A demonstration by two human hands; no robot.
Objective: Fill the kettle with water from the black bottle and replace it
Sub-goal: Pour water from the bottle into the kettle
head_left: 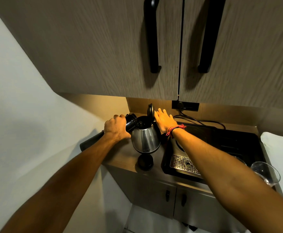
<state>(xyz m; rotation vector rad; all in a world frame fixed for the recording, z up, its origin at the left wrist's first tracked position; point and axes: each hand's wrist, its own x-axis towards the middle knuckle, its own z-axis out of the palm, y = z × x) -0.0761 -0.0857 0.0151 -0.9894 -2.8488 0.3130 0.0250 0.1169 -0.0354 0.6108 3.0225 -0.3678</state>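
A steel kettle (145,140) stands on the wooden counter, its black lid (151,110) flipped up and open. My left hand (115,127) grips the black bottle (131,122), which lies tilted with its open mouth over the kettle's opening. The bottle's lower end (91,141) sticks out behind my wrist. My right hand (164,121), fingers spread, rests against the kettle's right side by the raised lid; whether it holds the handle is hidden. A round black cap (145,162) lies on the counter in front of the kettle.
A black tray (238,140) with a metal drip grate (182,163) and the kettle's base fills the counter's right side. A glass (265,172) stands at the right edge. Wall cabinets (137,47) hang low overhead. A cable (201,121) runs to the socket (185,105).
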